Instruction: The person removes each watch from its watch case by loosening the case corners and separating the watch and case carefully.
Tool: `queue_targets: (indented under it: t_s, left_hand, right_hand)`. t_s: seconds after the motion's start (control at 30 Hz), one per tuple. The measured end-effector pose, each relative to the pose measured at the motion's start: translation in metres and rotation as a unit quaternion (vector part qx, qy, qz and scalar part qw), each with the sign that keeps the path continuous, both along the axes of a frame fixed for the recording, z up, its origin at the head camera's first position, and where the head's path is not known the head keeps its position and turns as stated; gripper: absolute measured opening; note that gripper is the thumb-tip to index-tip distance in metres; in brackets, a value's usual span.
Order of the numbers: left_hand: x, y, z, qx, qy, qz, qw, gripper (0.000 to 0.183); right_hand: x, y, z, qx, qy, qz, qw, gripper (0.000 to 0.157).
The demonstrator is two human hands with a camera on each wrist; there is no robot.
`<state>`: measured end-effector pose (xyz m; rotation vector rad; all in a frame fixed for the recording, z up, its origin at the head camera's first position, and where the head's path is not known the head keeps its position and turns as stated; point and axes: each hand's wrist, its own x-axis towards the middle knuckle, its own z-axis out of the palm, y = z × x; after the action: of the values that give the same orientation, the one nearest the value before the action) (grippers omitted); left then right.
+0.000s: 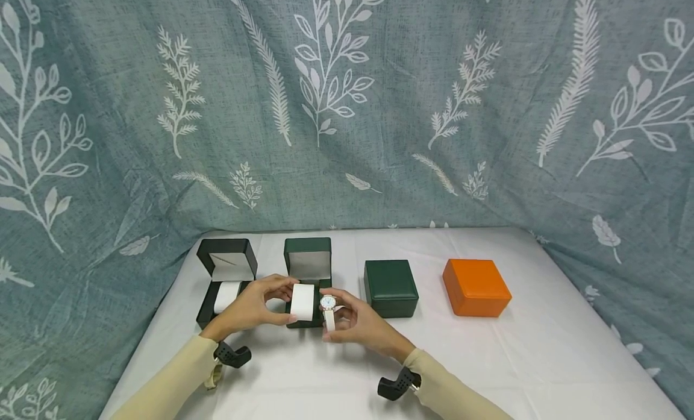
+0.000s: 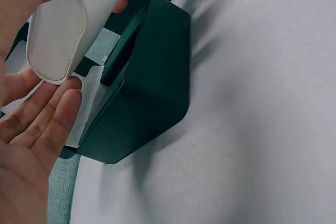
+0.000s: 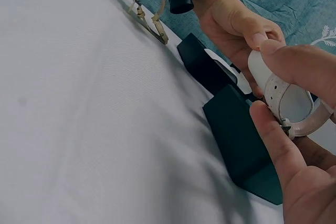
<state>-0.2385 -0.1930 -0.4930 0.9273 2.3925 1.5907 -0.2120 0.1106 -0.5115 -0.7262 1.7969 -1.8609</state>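
Note:
My left hand (image 1: 246,308) pinches a white watch cushion (image 1: 302,302) between thumb and fingers, above an open green watch box (image 1: 308,246). Just right of the cushion, my right hand (image 1: 365,326) grips a wristwatch (image 1: 328,303) with a round pale dial and a white strap. In the right wrist view the buckled strap (image 3: 274,94) forms a loop at the cushion's end. Whether the loop touches the cushion I cannot tell. The left wrist view shows the cushion's rounded flat end (image 2: 56,38) over the green box (image 2: 152,77).
An open black box (image 1: 225,247) with a white cushion (image 1: 226,296) stands at left. To the right are a closed green box (image 1: 390,281) and a closed orange box (image 1: 476,281). Near my left wrist a beige-strapped watch (image 1: 213,378) rests on the white cloth (image 1: 515,372).

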Motion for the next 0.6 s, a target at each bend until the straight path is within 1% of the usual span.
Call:
queue_targets:
  t_s: [0.27,0.6]
  left_hand:
    - [-0.0018,-0.0011,-0.0006,-0.01,-0.006,0.005,0.9999,0.073]
    - [-0.0009,-0.0005,0.0033,-0.01,-0.006,0.006,0.9999,0.076]
  right_hand:
    - [0.0049,0.0011,-0.003,0.005,-0.005,0.015,1.0,0.092]
    - [0.0097,-0.0014,-0.0085,0.005,-0.006,0.032,0.999,0.092]
